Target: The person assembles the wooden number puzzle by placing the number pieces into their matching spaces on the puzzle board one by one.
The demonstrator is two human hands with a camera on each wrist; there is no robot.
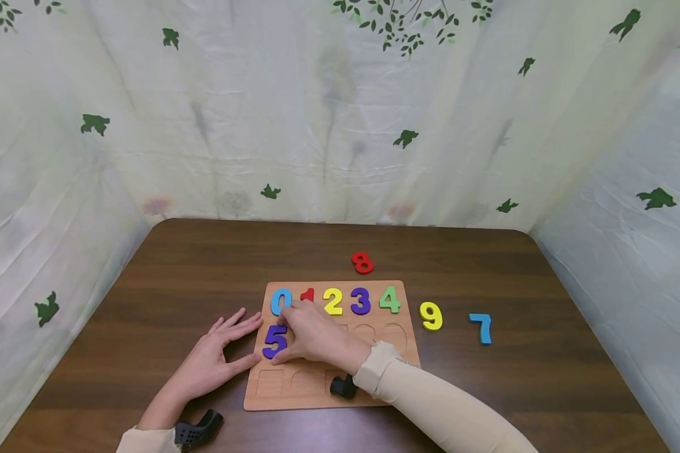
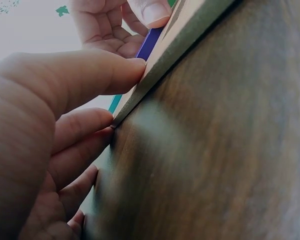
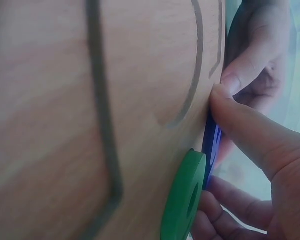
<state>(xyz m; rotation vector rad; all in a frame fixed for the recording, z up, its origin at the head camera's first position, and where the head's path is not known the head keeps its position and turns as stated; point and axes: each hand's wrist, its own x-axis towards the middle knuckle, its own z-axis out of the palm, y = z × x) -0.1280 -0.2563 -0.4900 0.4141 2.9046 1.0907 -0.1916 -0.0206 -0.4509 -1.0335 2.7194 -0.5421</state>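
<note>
On the left of the wooden number board lies a purple number 5, in the second row. My right hand reaches over the board and pinches that 5 between thumb and fingers. Close to those fingers in the right wrist view is a green number piece with a round hole; which digit it is I cannot tell. At the board's left edge, my left hand rests with fingers extended, thumb and fingertips touching the rim. The top row holds a blue 0, partly covered red 1, yellow 2, purple 3 and green 4.
A red 8 lies behind the board on the brown table. To the right are a yellow 9 and a blue 7. Black wrist devices sit on both wrists. A pale curtain surrounds the table's back and sides.
</note>
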